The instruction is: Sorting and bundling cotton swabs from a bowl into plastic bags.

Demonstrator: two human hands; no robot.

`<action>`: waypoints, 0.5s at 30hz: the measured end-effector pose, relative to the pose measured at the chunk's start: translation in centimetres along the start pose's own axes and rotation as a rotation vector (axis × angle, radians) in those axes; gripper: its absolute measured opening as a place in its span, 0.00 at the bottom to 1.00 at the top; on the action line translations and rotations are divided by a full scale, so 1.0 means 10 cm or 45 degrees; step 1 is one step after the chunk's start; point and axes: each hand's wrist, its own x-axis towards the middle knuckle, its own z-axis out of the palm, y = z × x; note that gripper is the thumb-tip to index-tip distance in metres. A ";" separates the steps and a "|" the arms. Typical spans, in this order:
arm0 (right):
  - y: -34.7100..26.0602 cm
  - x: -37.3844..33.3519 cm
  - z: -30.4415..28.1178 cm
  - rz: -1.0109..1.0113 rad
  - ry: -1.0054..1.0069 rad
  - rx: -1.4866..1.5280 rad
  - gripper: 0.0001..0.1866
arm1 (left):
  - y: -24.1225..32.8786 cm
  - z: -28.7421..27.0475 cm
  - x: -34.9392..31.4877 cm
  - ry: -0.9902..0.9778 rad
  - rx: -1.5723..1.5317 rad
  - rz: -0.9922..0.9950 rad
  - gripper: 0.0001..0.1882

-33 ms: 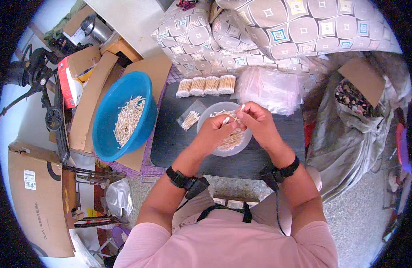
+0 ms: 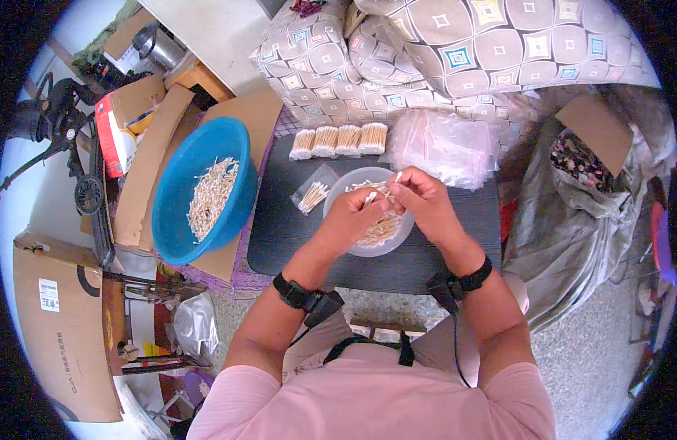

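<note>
Both hands meet over a round white translucent bowl point(image 2: 340, 238) of loose cotton swabs point(image 2: 381, 233). My left hand point(image 2: 351, 219) is closed on cotton swabs, whose white tips stick out by its thumb. Close against it, my right hand point(image 2: 426, 203) pinches a cotton swab; a white tip point(image 2: 398, 177) shows above its fingers. How many swabs each hand holds is hidden. Left of the bowl lies a small clear bag point(image 2: 314, 189) with several swabs in it. Behind stands a row of filled swab packs point(image 2: 338, 141), beside a pile of flat clear plastic bags point(image 2: 442, 149).
The dark table point(image 2: 287, 246) carries the bowl and packs. A blue basin point(image 2: 164, 220) of loose swabs stands left on cardboard. A patterned covered sofa point(image 2: 441, 55) borders the back. On the right is a large grey sack point(image 2: 551, 242); a cardboard box point(image 2: 59, 330) stands lower left.
</note>
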 end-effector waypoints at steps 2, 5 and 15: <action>0.01 0.00 -0.01 -0.007 0.001 -0.008 0.04 | 0.05 0.04 -0.01 0.057 -0.064 0.030 0.13; -0.01 -0.01 0.01 -0.011 -0.006 -0.026 0.03 | 0.02 0.02 -0.01 0.112 -0.131 0.024 0.14; -0.01 -0.01 0.00 0.007 -0.016 -0.064 0.05 | -0.04 -0.04 0.02 0.104 -0.239 -0.042 0.09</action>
